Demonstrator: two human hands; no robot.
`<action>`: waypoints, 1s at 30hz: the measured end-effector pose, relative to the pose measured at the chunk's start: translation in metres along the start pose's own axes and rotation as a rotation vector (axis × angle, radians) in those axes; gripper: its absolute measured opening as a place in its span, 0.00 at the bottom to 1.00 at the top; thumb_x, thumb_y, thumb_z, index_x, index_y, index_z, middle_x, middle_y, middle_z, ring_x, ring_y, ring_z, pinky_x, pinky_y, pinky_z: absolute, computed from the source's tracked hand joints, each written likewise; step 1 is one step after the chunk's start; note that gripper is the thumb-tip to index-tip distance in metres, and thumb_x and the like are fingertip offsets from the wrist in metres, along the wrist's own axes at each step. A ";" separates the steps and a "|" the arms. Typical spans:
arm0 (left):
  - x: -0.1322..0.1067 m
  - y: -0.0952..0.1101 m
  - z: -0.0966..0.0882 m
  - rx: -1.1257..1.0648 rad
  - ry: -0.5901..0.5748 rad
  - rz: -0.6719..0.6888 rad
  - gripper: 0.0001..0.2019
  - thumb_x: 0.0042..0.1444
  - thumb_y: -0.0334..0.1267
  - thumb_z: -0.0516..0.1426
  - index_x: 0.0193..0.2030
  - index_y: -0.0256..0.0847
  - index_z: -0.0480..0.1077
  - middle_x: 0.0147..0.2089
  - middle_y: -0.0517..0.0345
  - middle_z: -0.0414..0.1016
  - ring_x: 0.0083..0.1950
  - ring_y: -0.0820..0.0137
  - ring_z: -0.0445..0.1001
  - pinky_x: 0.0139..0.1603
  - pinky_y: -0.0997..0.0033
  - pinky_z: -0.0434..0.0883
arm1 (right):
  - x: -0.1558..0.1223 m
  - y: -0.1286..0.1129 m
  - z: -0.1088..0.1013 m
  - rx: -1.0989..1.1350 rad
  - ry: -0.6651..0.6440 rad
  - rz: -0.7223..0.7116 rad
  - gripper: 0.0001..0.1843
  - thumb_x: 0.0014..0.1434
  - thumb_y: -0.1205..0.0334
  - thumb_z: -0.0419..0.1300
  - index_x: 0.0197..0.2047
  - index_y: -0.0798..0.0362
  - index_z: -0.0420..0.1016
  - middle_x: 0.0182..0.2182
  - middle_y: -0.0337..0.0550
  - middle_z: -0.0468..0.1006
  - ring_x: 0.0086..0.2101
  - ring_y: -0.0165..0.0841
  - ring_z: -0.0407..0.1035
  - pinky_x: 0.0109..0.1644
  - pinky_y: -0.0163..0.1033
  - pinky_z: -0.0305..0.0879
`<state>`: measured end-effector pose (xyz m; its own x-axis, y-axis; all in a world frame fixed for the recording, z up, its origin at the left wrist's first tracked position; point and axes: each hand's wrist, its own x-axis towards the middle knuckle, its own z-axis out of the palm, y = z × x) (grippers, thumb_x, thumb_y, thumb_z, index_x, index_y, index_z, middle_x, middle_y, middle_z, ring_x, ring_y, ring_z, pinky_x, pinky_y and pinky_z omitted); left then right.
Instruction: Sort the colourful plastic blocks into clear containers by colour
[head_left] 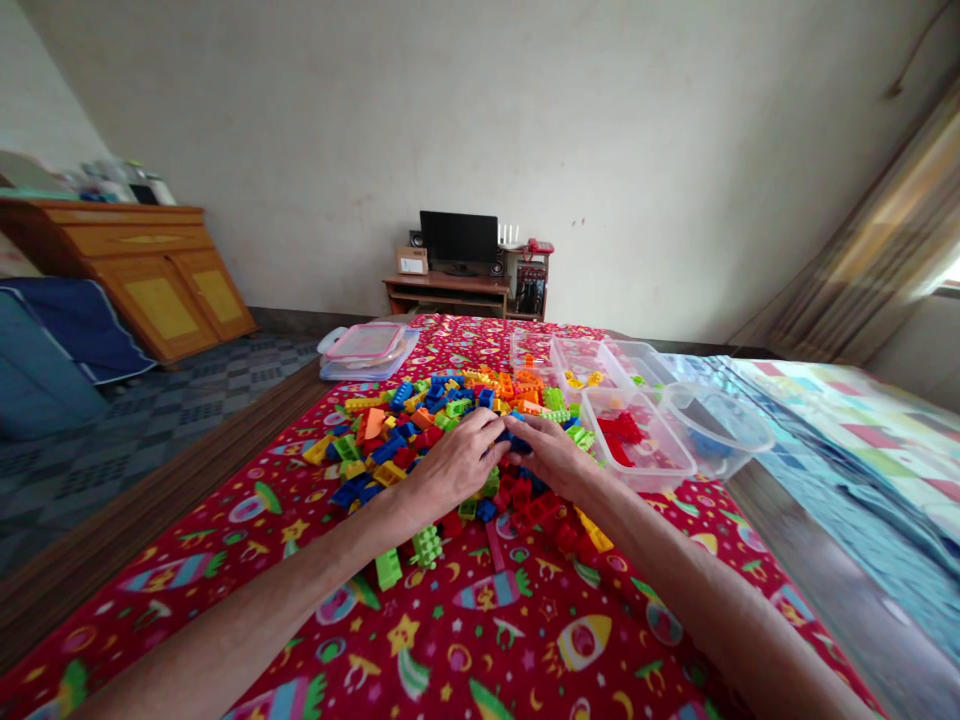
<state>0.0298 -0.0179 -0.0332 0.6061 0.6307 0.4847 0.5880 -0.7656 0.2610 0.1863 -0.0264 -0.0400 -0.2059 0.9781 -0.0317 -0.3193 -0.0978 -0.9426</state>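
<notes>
A loose pile of plastic building blocks (390,472) in blue, red, yellow, orange and green is spread over the red patterned cloth (420,625). Over the middle of it my left hand (459,452) and my right hand (553,455) meet, fingers curled and fingertips almost touching. A blue building block (515,438) shows between them, against the fingers of my right hand. What my left fingers pinch is hidden. Two green blocks (388,568) lie nearer to me, left of centre. Red blocks (536,510) gather below my right hand.
Right of the pile stand clear plastic boxes: one with red pieces (675,455), another with yellow pieces (574,357), and a round tub (716,445). Stacked lids (365,343) lie at the far left. Beyond are a desk with a monitor (459,238) and a wooden cabinet (150,285).
</notes>
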 end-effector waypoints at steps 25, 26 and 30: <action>0.009 -0.030 -0.020 -0.045 0.104 0.055 0.15 0.62 0.36 0.48 0.44 0.39 0.75 0.47 0.52 0.77 0.48 0.67 0.75 0.53 0.65 0.71 | -0.051 -0.127 -0.209 -1.685 0.890 -0.027 0.15 0.53 0.62 0.56 0.41 0.59 0.78 0.31 0.53 0.78 0.35 0.40 0.72 0.36 0.42 0.65; 0.009 -0.031 -0.023 -0.039 0.095 0.048 0.15 0.62 0.36 0.48 0.44 0.39 0.75 0.46 0.52 0.77 0.48 0.67 0.75 0.53 0.65 0.71 | -0.050 -0.124 -0.213 -1.712 0.856 -0.029 0.16 0.52 0.62 0.57 0.41 0.59 0.79 0.34 0.53 0.79 0.37 0.41 0.72 0.38 0.42 0.65; 0.009 -0.031 -0.036 -0.006 0.073 0.010 0.15 0.61 0.37 0.48 0.43 0.40 0.76 0.46 0.53 0.78 0.47 0.67 0.75 0.53 0.65 0.71 | -0.041 -0.123 -0.207 -1.756 0.837 -0.086 0.19 0.53 0.60 0.57 0.45 0.60 0.78 0.40 0.56 0.79 0.43 0.43 0.71 0.44 0.44 0.65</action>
<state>-0.0021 0.0070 -0.0064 0.5711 0.6119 0.5472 0.5783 -0.7730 0.2608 0.4251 -0.0161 0.0082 0.3484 0.8475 0.4005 0.9372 -0.3080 -0.1636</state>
